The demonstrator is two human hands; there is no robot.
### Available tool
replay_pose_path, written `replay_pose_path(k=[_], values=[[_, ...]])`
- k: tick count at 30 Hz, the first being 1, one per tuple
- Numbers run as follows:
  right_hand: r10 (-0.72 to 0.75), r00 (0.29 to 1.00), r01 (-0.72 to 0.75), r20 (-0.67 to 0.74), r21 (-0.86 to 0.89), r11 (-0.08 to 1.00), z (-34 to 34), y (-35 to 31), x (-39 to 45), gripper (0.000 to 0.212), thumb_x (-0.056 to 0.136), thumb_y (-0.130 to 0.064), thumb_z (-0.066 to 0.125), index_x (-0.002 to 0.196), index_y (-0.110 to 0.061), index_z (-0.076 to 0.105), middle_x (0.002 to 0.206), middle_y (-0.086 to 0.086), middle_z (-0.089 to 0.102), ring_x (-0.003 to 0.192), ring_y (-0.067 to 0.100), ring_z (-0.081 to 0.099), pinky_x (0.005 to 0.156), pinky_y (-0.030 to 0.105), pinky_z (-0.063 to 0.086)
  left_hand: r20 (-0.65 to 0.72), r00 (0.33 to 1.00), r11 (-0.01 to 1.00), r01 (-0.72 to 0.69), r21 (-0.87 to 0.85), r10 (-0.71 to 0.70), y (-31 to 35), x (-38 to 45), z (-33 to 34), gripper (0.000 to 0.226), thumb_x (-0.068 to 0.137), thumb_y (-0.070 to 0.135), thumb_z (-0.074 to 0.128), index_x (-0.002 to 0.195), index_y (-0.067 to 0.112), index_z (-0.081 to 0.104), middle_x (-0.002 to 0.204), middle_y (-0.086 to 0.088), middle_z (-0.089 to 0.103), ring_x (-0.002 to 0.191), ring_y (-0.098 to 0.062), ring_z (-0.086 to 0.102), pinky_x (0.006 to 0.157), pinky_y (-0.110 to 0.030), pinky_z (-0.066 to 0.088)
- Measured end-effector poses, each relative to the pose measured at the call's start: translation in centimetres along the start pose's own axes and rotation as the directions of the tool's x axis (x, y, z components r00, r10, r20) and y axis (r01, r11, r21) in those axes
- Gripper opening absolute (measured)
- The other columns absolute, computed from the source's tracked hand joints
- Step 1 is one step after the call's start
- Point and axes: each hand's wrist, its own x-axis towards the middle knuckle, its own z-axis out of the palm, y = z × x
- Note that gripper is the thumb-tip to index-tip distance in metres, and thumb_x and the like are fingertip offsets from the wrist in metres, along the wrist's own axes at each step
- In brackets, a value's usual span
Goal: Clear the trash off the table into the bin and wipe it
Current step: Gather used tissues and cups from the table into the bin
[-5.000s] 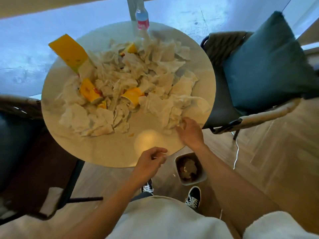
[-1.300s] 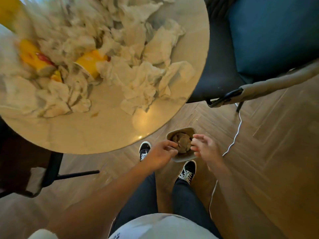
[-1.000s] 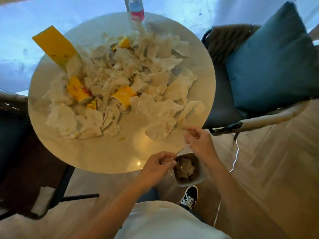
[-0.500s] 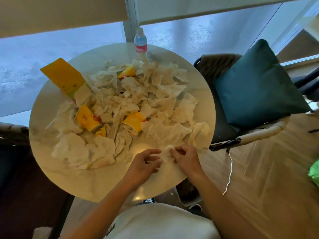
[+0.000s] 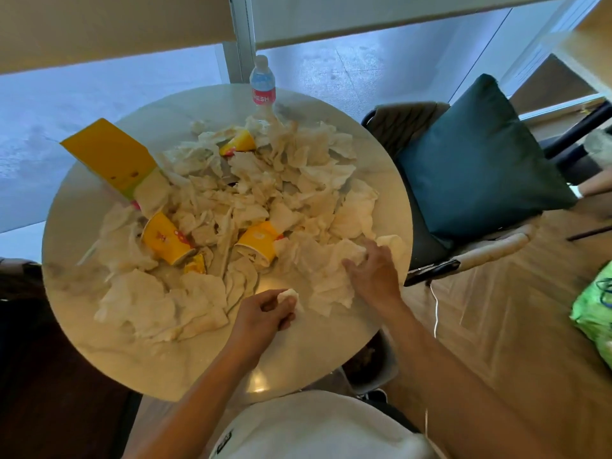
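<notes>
L hand (image 5: 265, 311) at 6 o'clock of the round bench (image 5: 109, 352), fingers curled tight round a small balled tissue (image 5: 287, 295). R hand (image 5: 372, 273) at 4 o'clock, fingers bunching a crumpled napkin (image 5: 326, 276). Napkin heap w/ yellow cups (image 5: 167, 238) fills bench centre; bottle (image 5: 263, 86) at 12. Bin (image 5: 377, 364) on floor under the 5 o'clock rim, partly hidden.
</notes>
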Motion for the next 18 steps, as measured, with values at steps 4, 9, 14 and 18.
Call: replay_pose_path(k=[4,9,14,18], values=[[0.019,0.998,-0.010,0.052,-0.176,0.984,-0.3,0.8,3.0,0.052,0.086,-0.040,0.065,0.130,-0.017,0.050,0.126,0.008,0.034,0.107,0.030,0.054,0.089,0.032,0.043,0.004,1.000,1.000,-0.010,0.026,0.010,0.2,-0.3,0.1,0.015,0.090,0.014,0.065,0.103,0.013,0.071,0.079,-0.006,0.070,0.070,-0.011,0.063,0.067,-0.023,0.052],[-0.095,0.993,0.097,-0.067,0.027,0.995,-1.8,1.0,3.4,0.021,0.088,-0.026,0.065,0.104,-0.014,0.069,0.111,0.007,0.047,0.099,0.025,0.056,0.089,0.030,0.044,-0.001,0.999,0.998,0.053,-0.042,-0.053,0.1,-0.8,0.8,0.015,0.089,0.016,0.066,0.100,0.009,0.073,0.076,-0.006,0.069,0.071,-0.014,0.062,0.074,-0.027,0.054],[-0.128,0.967,0.186,-0.219,0.269,0.945,-5.1,0.8,2.1,0.010,0.089,-0.031,0.066,0.096,-0.023,0.066,0.099,0.003,0.059,0.082,0.009,0.055,0.075,0.019,0.045,0.016,0.997,0.996,0.075,-0.038,-0.074,-0.3,-1.3,2.9,0.016,0.088,0.015,0.067,0.100,0.007,0.074,0.074,-0.003,0.069,0.074,-0.015,0.060,0.073,-0.028,0.050],[-0.075,0.978,0.156,-0.195,0.442,0.883,-7.4,2.8,0.4,0.008,0.089,-0.024,0.067,0.096,-0.024,0.067,0.089,-0.002,0.065,0.082,0.011,0.061,0.073,0.022,0.051,0.048,0.996,0.997,0.072,-0.007,-0.072,-0.6,-1.8,5.4,0.015,0.089,0.013,0.065,0.100,0.006,0.073,0.075,0.001,0.072,0.072,-0.008,0.065,0.067,-0.019,0.049]])
